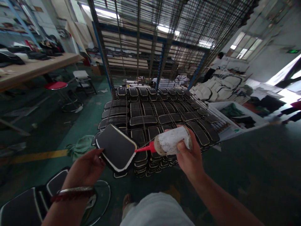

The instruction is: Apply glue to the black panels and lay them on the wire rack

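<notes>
My left hand (90, 166) grips a dark, rounded panel (116, 146) with a pale band along its edge by its left side. The panel is tilted toward me. In my right hand (189, 153) lies a glue bottle (172, 141) with a smeared white label and a red nozzle, held on its side. The tip of the red nozzle meets the right corner of the panel's pale edge. My right fingers wrap behind the bottle, partly hidden, with the thumb on its near side.
A wire rack (150, 56) rises ahead; its lowest shelf bears rows of similar dark panels (143, 120). A red stool (55, 85) and a worktable (42, 67) stand left. At right are a white bin (225, 133) and a distant person (215, 64). More panels (22, 207) lie lower left.
</notes>
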A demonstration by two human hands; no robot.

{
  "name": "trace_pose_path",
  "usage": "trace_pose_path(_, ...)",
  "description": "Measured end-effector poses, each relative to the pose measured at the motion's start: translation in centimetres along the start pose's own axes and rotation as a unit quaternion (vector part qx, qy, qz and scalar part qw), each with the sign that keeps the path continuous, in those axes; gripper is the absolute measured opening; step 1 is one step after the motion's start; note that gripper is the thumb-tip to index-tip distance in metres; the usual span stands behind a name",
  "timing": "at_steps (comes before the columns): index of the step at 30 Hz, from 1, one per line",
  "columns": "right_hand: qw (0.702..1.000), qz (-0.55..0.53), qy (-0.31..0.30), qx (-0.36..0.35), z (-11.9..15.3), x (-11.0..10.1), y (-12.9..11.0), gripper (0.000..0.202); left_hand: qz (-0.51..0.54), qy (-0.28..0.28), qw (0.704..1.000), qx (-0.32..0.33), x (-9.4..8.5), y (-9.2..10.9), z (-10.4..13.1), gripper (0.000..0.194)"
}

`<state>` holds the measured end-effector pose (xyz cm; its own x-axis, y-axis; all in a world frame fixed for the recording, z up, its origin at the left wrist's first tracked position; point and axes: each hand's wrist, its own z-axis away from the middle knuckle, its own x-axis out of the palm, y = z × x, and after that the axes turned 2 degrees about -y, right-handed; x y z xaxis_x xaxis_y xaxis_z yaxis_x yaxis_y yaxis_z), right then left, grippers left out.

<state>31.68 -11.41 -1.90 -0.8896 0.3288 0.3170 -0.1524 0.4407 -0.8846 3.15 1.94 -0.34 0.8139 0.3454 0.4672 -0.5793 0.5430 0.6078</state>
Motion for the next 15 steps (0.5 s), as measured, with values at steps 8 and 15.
trace_pose_path(8, 0.999, -0.032, -0.022, 0.002, 1.3, -0.1, 1.2, 0.052, 0.044, 0.018, 0.999, 0.009, -0.1, -1.0, 0.6, 0.037)
trace_pose_path(15, 0.997, -0.030, -0.063, 0.021, 2.2, -0.4, 1.8, 0.057, 0.047, 0.043, 0.998, 0.003, 0.3, -1.1, 1.2, 0.037)
